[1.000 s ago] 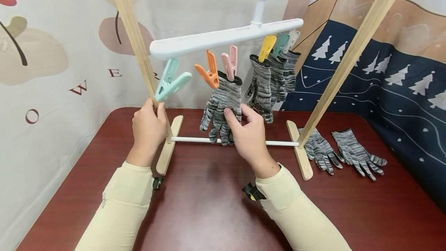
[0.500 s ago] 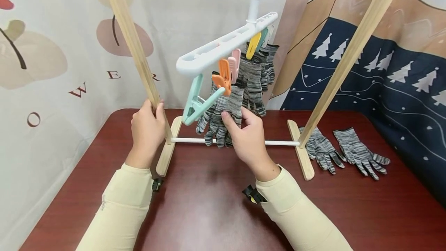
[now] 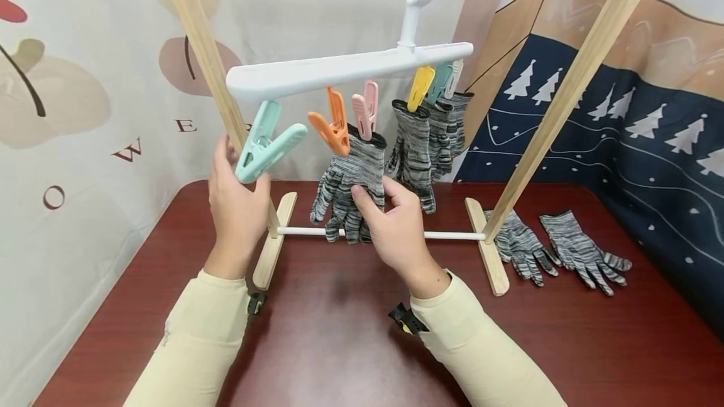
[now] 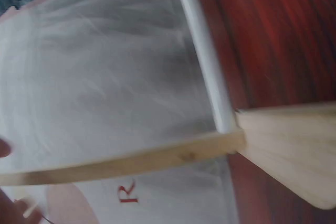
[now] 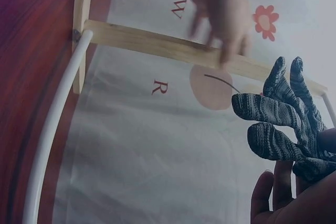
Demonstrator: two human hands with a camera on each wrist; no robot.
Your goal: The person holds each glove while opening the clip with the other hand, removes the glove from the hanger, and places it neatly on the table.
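My right hand pinches a grey-and-black knit glove between thumb and fingers. A pink clothespin clips this glove's cuff to a white clip hanger. Its striped fingers also show in the right wrist view. My left hand is beside the left wooden post, thumb and fingers apart, nearest a mint clothespin at the hanger's left end. Blurred in the right wrist view, the left hand has loose fingers. An orange clothespin hangs between the mint and pink ones.
Behind, more gloves hang from yellow, teal and white clothespins. Two gloves lie on the dark red table at right. The wooden frame has a right post and a low white bar.
The hanger swings toward me and then back to nearly sideways, its clothespins turning along. My left hand loosens from the post, fingers spreading. My right hand keeps hold of the glove.
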